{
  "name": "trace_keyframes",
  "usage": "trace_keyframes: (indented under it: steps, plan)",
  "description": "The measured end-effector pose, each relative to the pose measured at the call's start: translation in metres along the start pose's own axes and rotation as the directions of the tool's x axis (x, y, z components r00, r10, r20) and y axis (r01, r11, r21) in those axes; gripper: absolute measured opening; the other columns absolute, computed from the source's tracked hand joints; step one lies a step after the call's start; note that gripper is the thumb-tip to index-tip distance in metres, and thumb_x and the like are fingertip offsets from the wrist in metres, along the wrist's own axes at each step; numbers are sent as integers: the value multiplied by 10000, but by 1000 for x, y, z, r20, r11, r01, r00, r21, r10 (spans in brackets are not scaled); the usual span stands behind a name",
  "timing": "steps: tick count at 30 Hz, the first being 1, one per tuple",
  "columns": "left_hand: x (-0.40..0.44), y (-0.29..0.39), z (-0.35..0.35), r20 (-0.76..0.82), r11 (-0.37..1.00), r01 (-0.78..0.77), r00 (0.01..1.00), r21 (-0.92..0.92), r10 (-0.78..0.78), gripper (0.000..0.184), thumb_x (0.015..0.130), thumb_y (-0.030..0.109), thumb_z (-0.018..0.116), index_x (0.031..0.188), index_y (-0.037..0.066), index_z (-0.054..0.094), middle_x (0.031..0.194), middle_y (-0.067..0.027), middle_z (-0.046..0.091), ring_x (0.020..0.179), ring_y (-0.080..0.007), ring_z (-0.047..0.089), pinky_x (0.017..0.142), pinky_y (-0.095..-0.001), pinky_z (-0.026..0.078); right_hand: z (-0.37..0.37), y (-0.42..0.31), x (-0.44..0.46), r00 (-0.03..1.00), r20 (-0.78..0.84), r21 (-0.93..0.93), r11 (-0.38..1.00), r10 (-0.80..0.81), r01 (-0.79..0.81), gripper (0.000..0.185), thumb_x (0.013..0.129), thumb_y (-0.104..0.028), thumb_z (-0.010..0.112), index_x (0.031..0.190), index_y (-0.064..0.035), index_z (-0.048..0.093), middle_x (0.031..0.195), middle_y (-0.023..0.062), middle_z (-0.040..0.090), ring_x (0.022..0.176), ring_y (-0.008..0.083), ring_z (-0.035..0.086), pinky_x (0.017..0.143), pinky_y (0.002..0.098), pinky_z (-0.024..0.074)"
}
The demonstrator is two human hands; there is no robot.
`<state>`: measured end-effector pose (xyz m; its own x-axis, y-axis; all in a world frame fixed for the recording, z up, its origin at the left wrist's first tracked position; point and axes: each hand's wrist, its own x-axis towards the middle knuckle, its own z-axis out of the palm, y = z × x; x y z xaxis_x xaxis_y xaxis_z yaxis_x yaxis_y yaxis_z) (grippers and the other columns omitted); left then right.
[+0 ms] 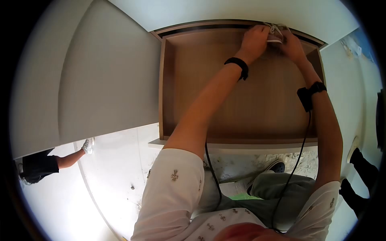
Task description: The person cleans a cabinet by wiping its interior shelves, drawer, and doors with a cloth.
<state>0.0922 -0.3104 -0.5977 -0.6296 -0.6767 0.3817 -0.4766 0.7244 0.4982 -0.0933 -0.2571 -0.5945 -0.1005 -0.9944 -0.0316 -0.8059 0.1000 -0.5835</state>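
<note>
A pulled-out wooden drawer (241, 96) lies in front of me. At its far right end is a small shoe (276, 37), dusky pink with pale laces and a white sole edge. My left hand (255, 41) grips the shoe from the left, fingers bent against its side. Closed on the opposite side is my right hand (291, 45). Parts of the shoe and several fingertips are hidden between the hands. Each wrist carries a black band, and a dark box (304, 99) with a cable hangs at the right one.
Pale cabinet panels (108, 76) stand to the left, and a white surface (241, 12) rises beyond the drawer. The drawer front (237, 148) is close to my knees. Another person's arm (70, 160) shows at lower left; dark-clothed legs (364, 168) appear at right. Cables hang near my arms.
</note>
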Motion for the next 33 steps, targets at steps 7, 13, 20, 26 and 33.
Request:
trace_keyframes:
  steps: [7, 13, 20, 26, 33]
  plan:
    - [-3, -25, 7, -195, 969, -161, 961, 185, 197, 589, 658, 135, 790, 1193, 55, 556, 1195, -122, 594, 1139, -302, 565, 906, -411, 504, 18, -4, -14, 917, -112, -216, 910, -383, 353, 609, 771, -225, 743, 1308, -48, 517, 1296, 181, 560, 1208, 346, 529, 998, 433, 442]
    - [-4, -22, -19, 265, 914, -144, 963, 379, 42, 790, 721, 336, 809, 1344, 21, 439, 1406, -160, 440, 1309, -338, 400, 1060, -457, 383, 21, -1, -9, 961, 69, -155, 948, -269, 277, 651, 851, -128, 690, 1429, -94, 392, 1416, 152, 465, 1336, 312, 422, 1088, 428, 379]
    - [-9, -32, -95, 251, 932, 238, 918, 274, -308, 643, 789, 177, 727, 1352, 62, 440, 1226, -132, 545, 1217, -290, 481, 936, -440, 479, 10, -48, 19, 873, 42, -43, 872, -486, 488, 676, 835, -139, 709, 1431, -108, 390, 1425, 142, 458, 1306, 318, 454, 1070, 419, 401]
    - [-20, -41, -150, 230, 945, 292, 919, 149, -320, 468, 819, 90, 579, 1279, 43, 505, 1078, -256, 635, 1021, -405, 616, 836, -498, 522, -1, -78, 39, 864, 49, -213, 840, -501, 499, 728, 786, -143, 736, 1425, -97, 391, 1417, 154, 457, 1273, 337, 482, 1031, 408, 433]
    - [-26, -41, -153, -18, 940, 341, 940, 22, -340, 497, 814, 96, 624, 1269, -27, 470, 1031, -258, 659, 961, -435, 630, 834, -497, 508, 1, -151, 39, 879, 66, -326, 822, -472, 466, 713, 801, -258, 674, 1422, -62, 382, 1408, 174, 418, 1249, 372, 439, 1054, 450, 370]
